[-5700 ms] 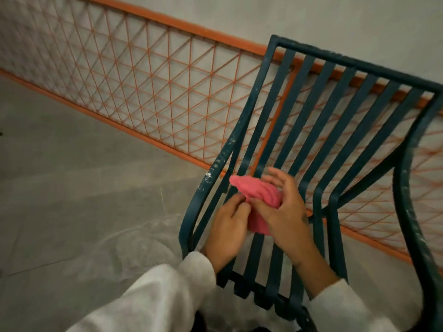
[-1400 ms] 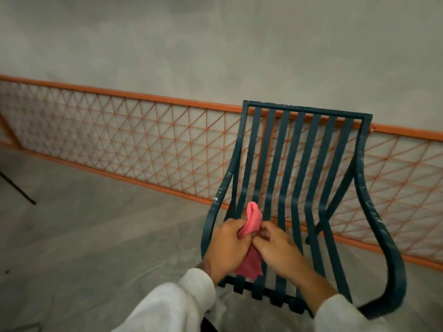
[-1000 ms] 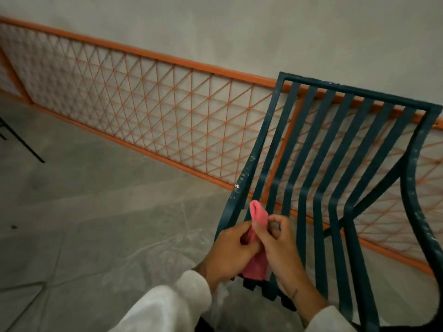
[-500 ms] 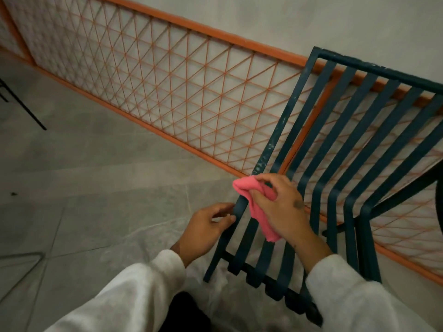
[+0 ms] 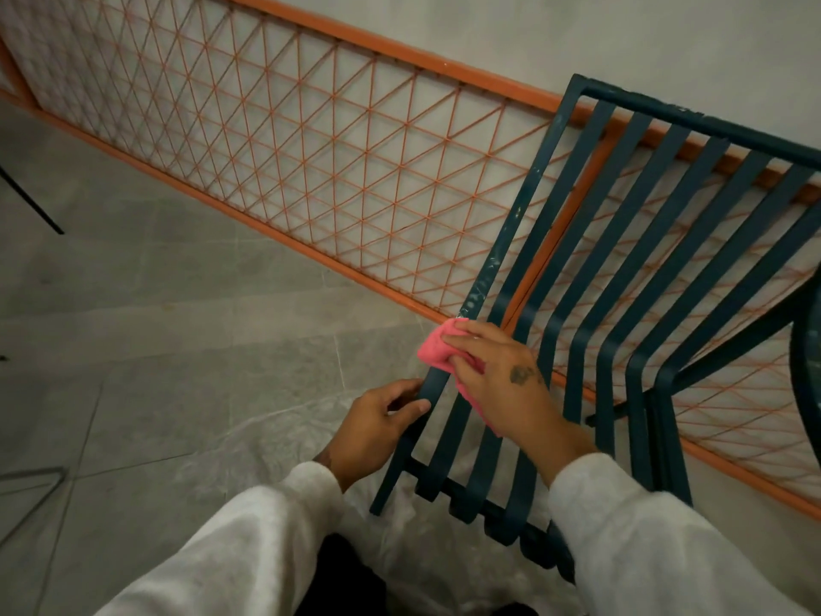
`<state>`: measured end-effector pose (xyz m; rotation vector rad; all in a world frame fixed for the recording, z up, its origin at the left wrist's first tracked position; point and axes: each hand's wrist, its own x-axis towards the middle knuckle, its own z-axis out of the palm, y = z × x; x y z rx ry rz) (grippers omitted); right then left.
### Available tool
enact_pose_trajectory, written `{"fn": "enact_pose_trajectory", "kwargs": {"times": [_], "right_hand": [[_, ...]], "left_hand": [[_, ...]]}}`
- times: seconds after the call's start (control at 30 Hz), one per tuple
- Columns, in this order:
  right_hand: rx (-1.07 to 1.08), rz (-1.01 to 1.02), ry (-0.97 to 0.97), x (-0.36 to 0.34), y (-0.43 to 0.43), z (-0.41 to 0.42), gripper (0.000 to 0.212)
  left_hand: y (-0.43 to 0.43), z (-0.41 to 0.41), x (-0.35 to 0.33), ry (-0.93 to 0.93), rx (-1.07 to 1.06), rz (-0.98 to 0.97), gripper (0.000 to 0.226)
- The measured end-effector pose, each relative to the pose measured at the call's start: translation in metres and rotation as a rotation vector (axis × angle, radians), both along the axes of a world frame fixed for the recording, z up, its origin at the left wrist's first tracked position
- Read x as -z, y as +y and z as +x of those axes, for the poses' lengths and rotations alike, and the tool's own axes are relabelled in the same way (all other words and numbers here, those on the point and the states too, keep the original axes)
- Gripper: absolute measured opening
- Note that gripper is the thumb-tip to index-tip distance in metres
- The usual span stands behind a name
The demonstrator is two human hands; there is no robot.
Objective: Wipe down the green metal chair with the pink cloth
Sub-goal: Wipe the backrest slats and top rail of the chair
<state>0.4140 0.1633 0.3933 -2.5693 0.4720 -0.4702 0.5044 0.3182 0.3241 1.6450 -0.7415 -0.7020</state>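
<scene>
Head view: green metal chair (image 5: 639,277) stands tilted in frame, slatted back against an orange lattice railing (image 5: 311,140), grey tiled floor (image 5: 155,349) below. Right hand (image 5: 502,380) reaches forward, palm down, fingers (image 5: 471,337) spread flat, pressing the pink cloth (image 5: 437,349) onto the chair's left side rail; cloth trails under the palm across the nearest slats. Left hand (image 5: 373,431) sits lower on the same rail, thumb and fingers curled around it, gripping. Both forearms in white sleeves (image 5: 657,549). Pale flecks visible on rail above the cloth.
</scene>
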Motion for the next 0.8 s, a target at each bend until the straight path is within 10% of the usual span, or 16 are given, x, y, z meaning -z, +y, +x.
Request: {"fn": "enact_pose_trajectory", "kwargs": {"times": [0.5,0.8], "right_hand": [[-0.095,-0.029,0.065,-0.001,0.014,-0.009,0.031],[0.094,0.311,-0.046,-0.026,-0.019,-0.003,0.031]], "left_hand": [[0.003,-0.001,-0.004,-0.016,0.017,0.037,0.025],[-0.013,0.011,-0.036,-0.008,0.073,0.082,0.046]]}}
